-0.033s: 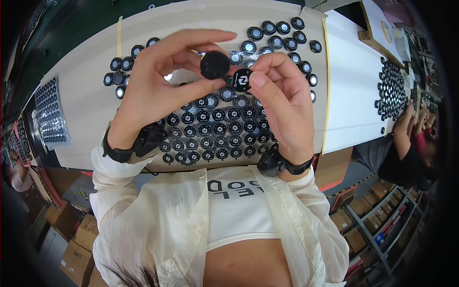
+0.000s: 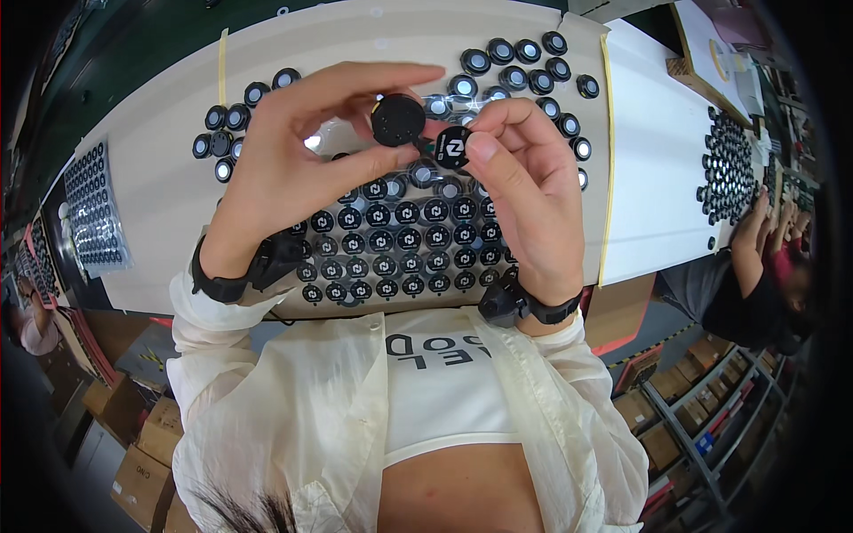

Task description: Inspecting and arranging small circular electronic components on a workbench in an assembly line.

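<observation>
Black round piece (image 2: 398,120) is held up at rim by left hand (image 2: 298,151), thumb and fingers half curled. Small emblem disc (image 2: 452,147) is pinched just beside it by thumb and fingertips of right hand (image 2: 536,191). Below, disc rows (image 2: 407,240) are spread toward near edge of tabletop (image 2: 169,195). Room is left open at left and along far edge; right is bounded by yellow tape (image 2: 605,160), pale-centred pucks (image 2: 500,51) crowded near. Since earlier frame, emblem disc is shifted slightly right.

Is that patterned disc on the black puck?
Off: the right hand pinches the patterned disc beside the black puck in the left hand.
</observation>
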A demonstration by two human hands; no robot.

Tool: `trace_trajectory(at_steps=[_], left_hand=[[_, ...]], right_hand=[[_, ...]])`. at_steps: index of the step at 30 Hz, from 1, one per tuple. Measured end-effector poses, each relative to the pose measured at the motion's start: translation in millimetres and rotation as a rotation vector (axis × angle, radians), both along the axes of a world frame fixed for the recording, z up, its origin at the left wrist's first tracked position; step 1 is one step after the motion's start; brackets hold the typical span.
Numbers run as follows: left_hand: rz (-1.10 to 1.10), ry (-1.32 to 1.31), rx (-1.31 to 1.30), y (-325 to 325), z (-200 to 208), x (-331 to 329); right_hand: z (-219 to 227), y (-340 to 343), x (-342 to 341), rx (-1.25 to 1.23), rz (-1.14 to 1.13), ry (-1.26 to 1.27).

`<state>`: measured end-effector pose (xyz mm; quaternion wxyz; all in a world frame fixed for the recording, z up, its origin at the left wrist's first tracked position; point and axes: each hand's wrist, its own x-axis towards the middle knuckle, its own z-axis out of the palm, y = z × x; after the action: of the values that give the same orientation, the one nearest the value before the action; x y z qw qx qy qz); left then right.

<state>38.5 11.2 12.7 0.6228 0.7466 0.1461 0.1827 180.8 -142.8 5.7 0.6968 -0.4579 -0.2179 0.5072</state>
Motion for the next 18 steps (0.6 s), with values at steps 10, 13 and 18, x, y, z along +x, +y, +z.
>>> trace_trajectory(at_steps=[10, 13, 18], left_hand=[[0.057, 0.089, -0.086, -6.9, -12.6, -6.0], [0.048, 0.079, -0.237, -10.2, -10.5, -7.3], [0.086, 0.096, -0.324, -20.7, -5.6, -8.0]], right_hand=[[-4.4, -3.5, 3.8, -0.070, -0.102, -0.139], [-8.5, -0.6, 1.4, -0.054, -0.079, -0.162], [-8.7, 5.2, -4.8, -0.035, -0.064, -0.110]])
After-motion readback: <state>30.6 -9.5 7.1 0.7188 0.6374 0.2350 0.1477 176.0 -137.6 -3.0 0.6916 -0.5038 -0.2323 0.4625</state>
